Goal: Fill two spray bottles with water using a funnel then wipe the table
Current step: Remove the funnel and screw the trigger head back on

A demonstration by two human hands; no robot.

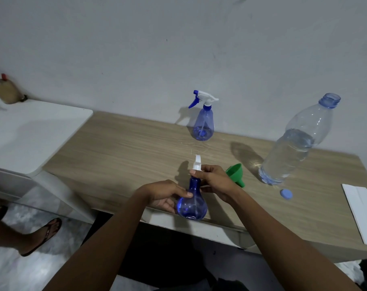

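Note:
A blue spray bottle (192, 204) stands at the near edge of the wooden table (119, 148). My left hand (165, 195) grips its round body from the left. My right hand (214, 182) is closed around its neck, just under the white spray head (197, 162). A second blue spray bottle (203, 122) with a white and blue trigger stands by the wall, apart from both hands. A green funnel (235, 174) lies on its side right of my right hand. A large clear water bottle (296, 145), uncapped and partly full, stands at the right.
The water bottle's blue cap (286, 194) lies on the table near its base. A white sheet (362, 211) sits at the table's right edge. A white table (31, 133) adjoins on the left. A person's foot in a sandal (46, 234) is on the floor at left.

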